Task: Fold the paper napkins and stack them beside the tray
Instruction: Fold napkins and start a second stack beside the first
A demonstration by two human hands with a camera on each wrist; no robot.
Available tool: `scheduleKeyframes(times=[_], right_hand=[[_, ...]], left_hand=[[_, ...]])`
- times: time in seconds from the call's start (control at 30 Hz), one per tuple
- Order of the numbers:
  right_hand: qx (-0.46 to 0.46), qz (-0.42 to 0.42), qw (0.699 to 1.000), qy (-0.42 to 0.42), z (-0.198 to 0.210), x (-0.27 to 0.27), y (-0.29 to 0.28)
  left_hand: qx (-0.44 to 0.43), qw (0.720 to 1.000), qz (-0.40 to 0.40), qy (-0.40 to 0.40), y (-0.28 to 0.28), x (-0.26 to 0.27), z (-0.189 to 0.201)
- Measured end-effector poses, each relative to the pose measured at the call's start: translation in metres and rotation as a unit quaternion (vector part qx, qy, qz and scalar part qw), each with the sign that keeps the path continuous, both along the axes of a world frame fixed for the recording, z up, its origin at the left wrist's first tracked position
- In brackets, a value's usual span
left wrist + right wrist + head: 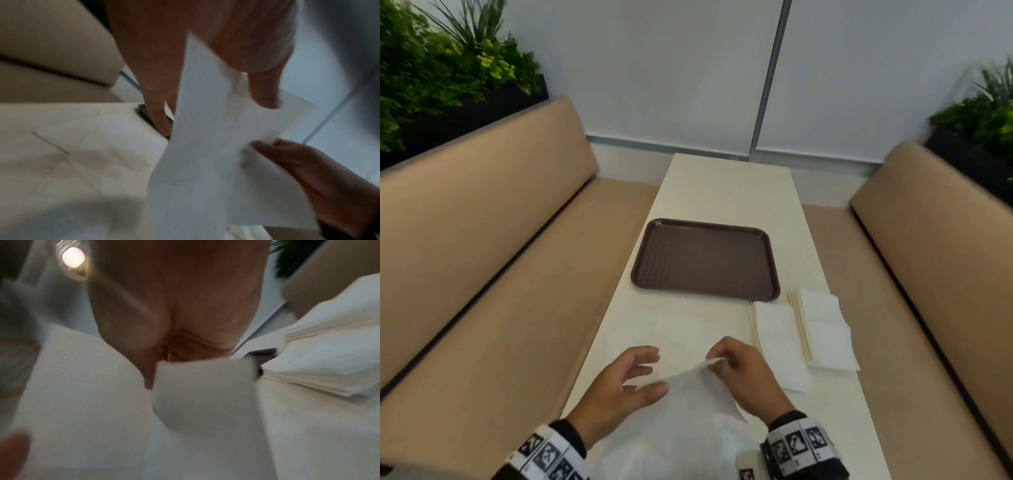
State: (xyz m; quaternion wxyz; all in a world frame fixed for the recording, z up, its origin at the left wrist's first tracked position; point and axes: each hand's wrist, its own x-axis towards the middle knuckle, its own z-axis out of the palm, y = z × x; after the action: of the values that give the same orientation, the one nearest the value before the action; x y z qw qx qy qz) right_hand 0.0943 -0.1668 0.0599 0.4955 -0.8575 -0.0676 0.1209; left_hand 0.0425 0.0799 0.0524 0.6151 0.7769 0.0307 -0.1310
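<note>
Napkin, white, single sheet, raised off the worktop. Its top corner sits between the right hand fingers, pinched there; rest of the sheet hangs down and back toward the person, between the two hands.

Right wrist view: sheet edge just below the curled fingers, blurred.

Left hand: fingers spread and loosely curved, thumb just beside the sheet's left edge. Left wrist view shows the sheet lying across the left fingers; whether they grip it I cannot tell, frame blurred. Right hand there nips the sheet's far corner.

A second napkin lies flat on the worktop beyond the fingers.

Right of the right fingers: two stacks of napkins side by side, the near stack just beside the hand.

Tray, brown, beyond both hands, well apart from the fingers; the stacks sit by its near right corner.
</note>
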Motion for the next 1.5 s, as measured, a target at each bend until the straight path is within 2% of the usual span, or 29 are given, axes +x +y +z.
scheduleKeyframes(times=[0.1, 0.23, 0.5, 0.63, 0.73, 0.8, 0.93, 1.1, 1.27, 1.37, 1.43, 1.5], right_hand=[[0.111, -0.065, 0.991, 0.020, 0.012, 0.003, -0.018], [0.212, -0.115, 0.969, 0.058, 0.023, 0.003, -0.029], [0.297, -0.139, 0.942, 0.072, 0.050, -0.001, -0.045], [0.342, -0.140, 0.927, 0.065, 0.060, -0.001, -0.050], [0.318, -0.157, 0.932, 0.069, 0.063, 0.002, -0.056], [0.294, -0.174, 0.936, 0.085, 0.063, 0.003, -0.060], [0.280, -0.176, 0.936, 0.123, 0.060, 0.005, -0.064], [0.229, -0.165, 0.959, -0.002, 0.057, 0.005, -0.063], [0.271, -0.152, 0.950, 0.033, 0.062, 0.007, -0.065], [0.285, -0.137, 0.948, 0.015, 0.060, 0.009, -0.067], [0.266, -0.137, 0.954, -0.014, 0.054, 0.011, -0.069], [0.223, -0.134, 0.965, -0.035, 0.050, 0.014, -0.072]], left_hand=[[-0.090, 0.992, -0.062, 0.069, -0.001, 0.015, 0.000], [-0.128, 0.982, -0.105, 0.089, -0.014, 0.028, -0.001], [-0.106, 0.992, -0.060, 0.016, -0.029, 0.049, -0.004], [-0.149, 0.988, -0.021, 0.022, -0.049, 0.053, 0.009], [-0.183, 0.982, 0.015, 0.032, -0.057, 0.060, 0.021], [-0.175, 0.984, 0.036, 0.023, -0.057, 0.066, 0.026], [-0.194, 0.980, 0.021, 0.021, -0.062, 0.071, 0.037], [-0.188, 0.982, 0.012, 0.008, -0.068, 0.072, 0.046], [-0.183, 0.982, 0.028, -0.039, -0.066, 0.073, 0.053], [-0.200, 0.979, 0.023, -0.036, -0.067, 0.074, 0.056], [-0.201, 0.980, 0.003, -0.013, -0.064, 0.076, 0.055], [-0.205, 0.976, -0.063, 0.026, -0.057, 0.080, 0.049]])
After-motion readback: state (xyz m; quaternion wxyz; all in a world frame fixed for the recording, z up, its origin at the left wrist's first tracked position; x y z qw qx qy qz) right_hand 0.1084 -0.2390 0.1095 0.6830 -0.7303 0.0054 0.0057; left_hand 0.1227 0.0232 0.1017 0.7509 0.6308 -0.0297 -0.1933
